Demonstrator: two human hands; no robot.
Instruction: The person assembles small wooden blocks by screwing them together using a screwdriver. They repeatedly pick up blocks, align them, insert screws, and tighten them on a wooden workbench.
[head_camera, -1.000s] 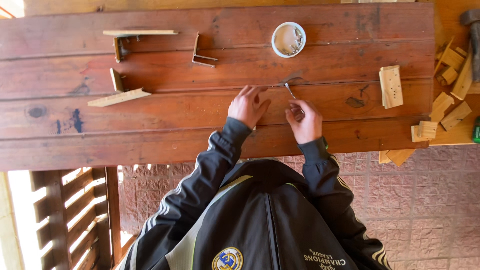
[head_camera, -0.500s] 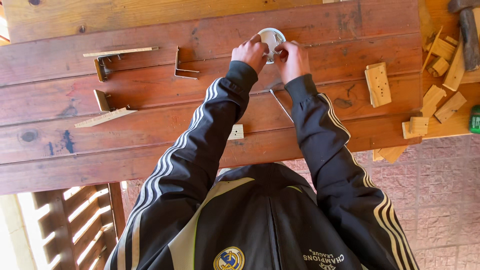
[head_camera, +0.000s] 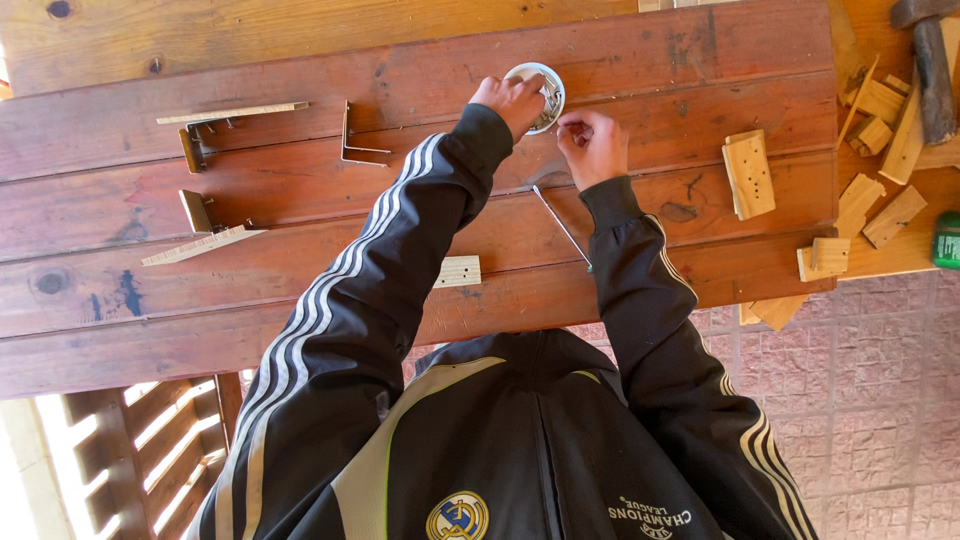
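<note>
both hands moved up from the middle planks a second ago to the small round white dish (head_camera: 545, 88) at top centre of the frame, so the work has shifted from the thin metal rod (head_camera: 560, 226) to picking something out of the dish. rod now lies loose on the tabletop (head_camera: 300, 60), slanting down toward the right sleeve, no hand on it. left hand (head_camera: 512, 100) rests over the dish's left rim, fingers curled in, cannot tell if they grip anything. right hand (head_camera: 592, 146) sits just below-right of the dish, fingers pinched narrow on something tiny, too small to name. both arms stretched forward, elbows near body. small pale drilled wood block (head_camera: 458, 270) lies by left sleeve; wood offcuts (head_camera: 870, 205) and hammer (head_camera: 935, 70) at far right.
</note>
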